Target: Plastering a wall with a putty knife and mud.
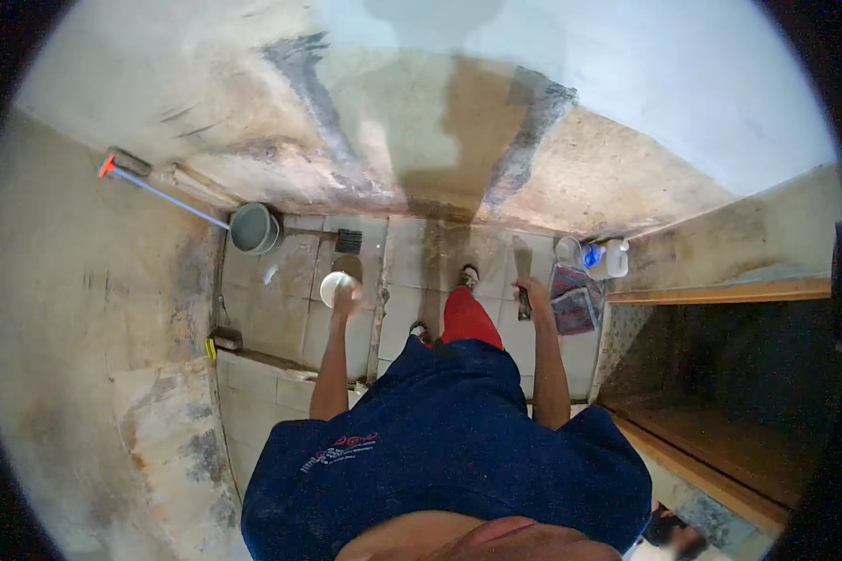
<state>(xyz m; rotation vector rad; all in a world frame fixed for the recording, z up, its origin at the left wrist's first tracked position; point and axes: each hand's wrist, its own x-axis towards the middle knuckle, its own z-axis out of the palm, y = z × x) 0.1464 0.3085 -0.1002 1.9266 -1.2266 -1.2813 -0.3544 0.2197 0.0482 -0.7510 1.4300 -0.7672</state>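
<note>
My left hand [350,297] is closed on a small white round tub [333,286], held over the tiled floor [290,313]. I cannot make out what is in the tub. On the other side, my right hand [535,294] grips a long flat tool with a dark handle [524,307] and a greyish-brown blade [522,252] pointing at the far wall. Whether it is a scraper or a trowel is unclear. Both arms reach forward, one on each side of my body, with my shoes [469,275] between them.
A grey bucket [254,229] stands far left beside a blue pole [173,198] with an orange end. A black-headed brush [349,240] lies near it. Far right are a white jug [617,258] and a tray [573,309]. A wood-framed opening [720,292] lines the right. Walls are stained.
</note>
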